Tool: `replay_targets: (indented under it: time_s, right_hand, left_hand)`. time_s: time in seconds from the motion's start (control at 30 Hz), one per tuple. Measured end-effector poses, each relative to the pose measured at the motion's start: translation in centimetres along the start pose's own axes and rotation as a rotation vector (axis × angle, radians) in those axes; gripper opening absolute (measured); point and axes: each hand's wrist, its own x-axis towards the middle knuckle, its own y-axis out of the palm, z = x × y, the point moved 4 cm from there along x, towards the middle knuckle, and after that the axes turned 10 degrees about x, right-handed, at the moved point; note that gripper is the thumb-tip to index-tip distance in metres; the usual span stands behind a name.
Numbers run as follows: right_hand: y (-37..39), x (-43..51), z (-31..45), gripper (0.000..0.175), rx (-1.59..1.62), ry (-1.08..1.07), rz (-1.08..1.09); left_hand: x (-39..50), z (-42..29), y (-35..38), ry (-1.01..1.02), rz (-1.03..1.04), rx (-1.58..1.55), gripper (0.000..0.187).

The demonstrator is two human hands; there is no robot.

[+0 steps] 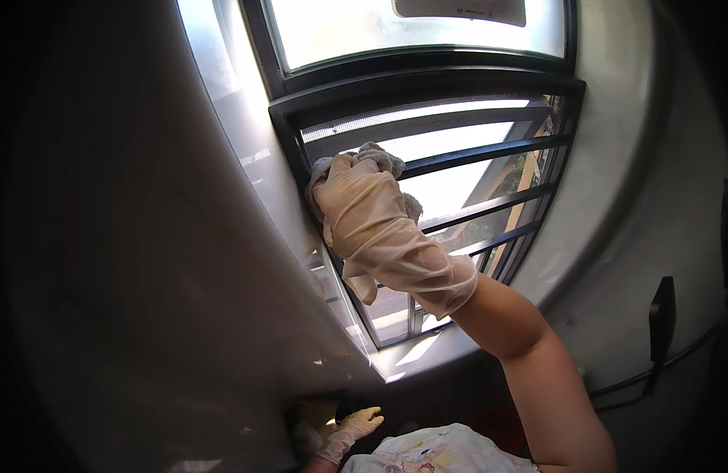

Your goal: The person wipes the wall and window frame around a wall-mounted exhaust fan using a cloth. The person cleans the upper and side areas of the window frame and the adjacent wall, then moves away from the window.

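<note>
My right hand (370, 207), in a loose translucent glove, is closed on a grey cloth (380, 158). It presses the cloth to the left side of the dark window frame (284, 127), where the horizontal bars (488, 152) meet it. A further bit of cloth shows beyond the hand's right side. Low in the view, my left hand (363, 421), in a yellowish glove, is held out beside my patterned shirt with its fingers apart. Nothing shows in it.
A frosted pane (352, 29) sits above the barred section, with a mesh screen behind the bars. A pale wall (163, 236) rises at the left. At the right, a flat black object (661, 319) and a dark cable (624, 384) lie against the wall.
</note>
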Motion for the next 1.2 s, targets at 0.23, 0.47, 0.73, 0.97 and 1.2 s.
replay_targets:
  time_s: [0.23, 0.47, 0.73, 0.97, 1.2]
  right_hand:
    - [-3.0, 1.0, -3.8, 0.044, 0.042, 0.089, 0.411]
    - [-1.5, 1.3, -1.8, 0.054, -0.033, -0.120, 0.392]
    - [3.9, 1.5, -3.8, 0.043, 0.105, -0.388, 0.313]
    - [3.9, 1.8, -7.1, 0.034, 0.704, -0.243, 0.488]
    - [8.6, 2.1, -5.8, 0.036, 2.806, -0.508, 1.307]
  left_hand:
    - [0.5, -4.5, -2.2, 0.070, 0.009, -0.044, 0.057]
    - [-2.0, 0.3, 2.7, -0.021, 0.066, -0.038, 0.059]
    - [-1.5, -1.7, 3.1, 0.041, 0.049, 0.070, 0.061]
    - [-0.1, -3.8, 2.3, 0.066, 0.092, 0.085, 0.058]
    - [-1.2, -0.7, 2.9, 0.017, 0.035, 0.026, 0.059]
